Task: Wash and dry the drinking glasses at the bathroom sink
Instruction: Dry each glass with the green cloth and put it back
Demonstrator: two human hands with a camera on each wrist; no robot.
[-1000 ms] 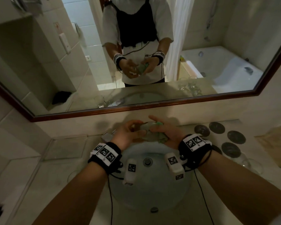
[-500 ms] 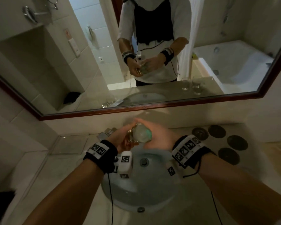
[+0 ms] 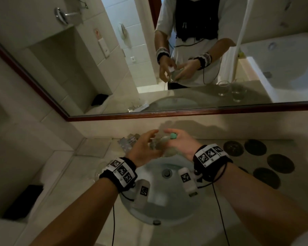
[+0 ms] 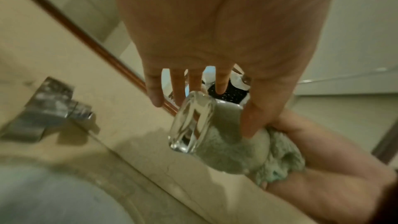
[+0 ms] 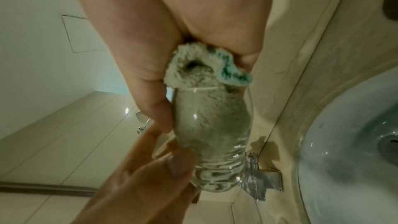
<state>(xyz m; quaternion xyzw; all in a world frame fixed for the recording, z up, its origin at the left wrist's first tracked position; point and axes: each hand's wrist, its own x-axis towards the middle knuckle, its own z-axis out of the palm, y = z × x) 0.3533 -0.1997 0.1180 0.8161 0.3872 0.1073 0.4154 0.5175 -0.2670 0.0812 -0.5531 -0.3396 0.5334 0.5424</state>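
Note:
A clear drinking glass [image 3: 157, 145] is held on its side above the back of the sink [image 3: 167, 206]. A grey-green cloth [image 5: 204, 67] is stuffed into the glass [image 5: 215, 142] and bulges out of its rim. My right hand [image 3: 181, 144] grips the cloth at the rim, thumb along the glass wall. My left hand [image 3: 144, 148] pinches the thick base end of the glass [image 4: 191, 125], thumb on the near side, nearly straight fingers behind it. The cloth [image 4: 280, 156] hides the inside of the glass.
The chrome tap [image 4: 49, 101] sits at the back left of the basin, close under the hands. Several dark round coasters [image 3: 255, 149] lie on the counter to the right. The mirror [image 3: 96, 68] reflects two more glasses. A black object [image 3: 23, 201] lies low at the left.
The glass has turned between my hands over the sink. My left fingers have stretched out from a closer wrap round the glass. The head view has swung left and nearer.

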